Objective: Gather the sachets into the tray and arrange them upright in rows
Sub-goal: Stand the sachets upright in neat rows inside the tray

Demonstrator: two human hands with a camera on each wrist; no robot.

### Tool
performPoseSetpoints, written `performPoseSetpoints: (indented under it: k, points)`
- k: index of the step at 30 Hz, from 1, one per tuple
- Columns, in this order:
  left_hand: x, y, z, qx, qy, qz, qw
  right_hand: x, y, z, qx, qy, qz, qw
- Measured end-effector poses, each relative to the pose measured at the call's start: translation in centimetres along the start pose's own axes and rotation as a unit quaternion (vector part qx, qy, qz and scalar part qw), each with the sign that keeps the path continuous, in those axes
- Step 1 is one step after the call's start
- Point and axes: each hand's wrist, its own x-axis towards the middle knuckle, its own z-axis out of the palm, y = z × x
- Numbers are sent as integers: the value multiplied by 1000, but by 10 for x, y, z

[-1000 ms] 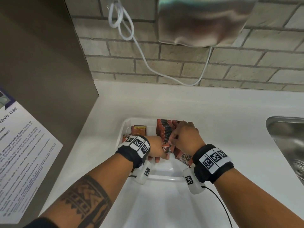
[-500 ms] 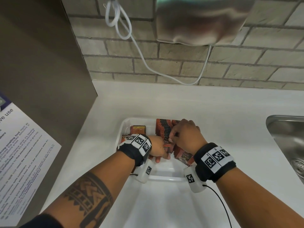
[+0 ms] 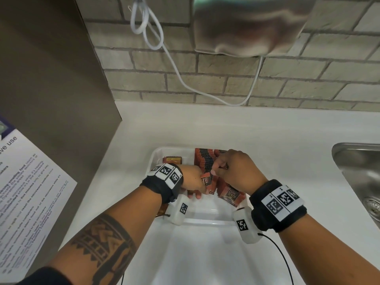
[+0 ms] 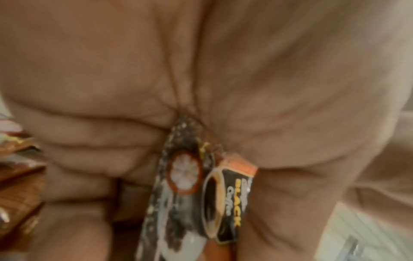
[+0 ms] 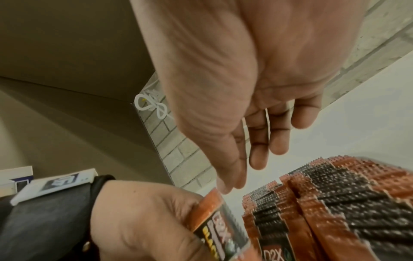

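Note:
A white tray (image 3: 207,222) sits on the white counter. An upright row of orange-and-black sachets (image 3: 205,159) fills its right side, seen close in the right wrist view (image 5: 346,203). My left hand (image 3: 202,186) grips a small bundle of sachets (image 4: 230,194) just left of that row. My right hand (image 3: 214,171) hovers over the row, thumb and forefinger pinching the top corner of the bundle's outer sachet (image 5: 214,222), other fingers hanging loose. One sachet (image 3: 172,160) lies flat at the tray's back left. Another sachet (image 3: 231,195) leans at the row's near end.
A steel sink (image 3: 359,171) is set into the counter at the right. A grey panel (image 3: 51,79) with a paper notice (image 3: 30,192) closes the left side. On the brick wall hang a white cable (image 3: 185,83) and a metal appliance (image 3: 246,27).
Both hands stay close together over the tray. The right thumb keeps to the top of the sachet in the left hand's bundle, and the row looks unchanged.

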Motion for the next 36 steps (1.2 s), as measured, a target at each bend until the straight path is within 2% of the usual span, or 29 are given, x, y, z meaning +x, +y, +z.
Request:
performPoseSetpoints:
  k: [4, 9, 16, 25, 36]
  points:
    - [-5, -1, -6, -71, 21, 22, 997, -1, -4, -4, 40, -35, -2, 999]
    - [3, -7, 0, -64, -18, 10, 998, 0, -7, 2, 24, -66, 10, 997]
    - [1, -13, 7, -71, -31, 2, 997, 2, -1, -9, 47, -1, 23, 999]
    - [-14, 10, 7, 40, -38, 33, 998, 7, 9, -26, 60, 68, 25, 996]
    - [-6, 7, 10, 50, -32, 16, 998, 4, 8, -24, 57, 61, 25, 996]
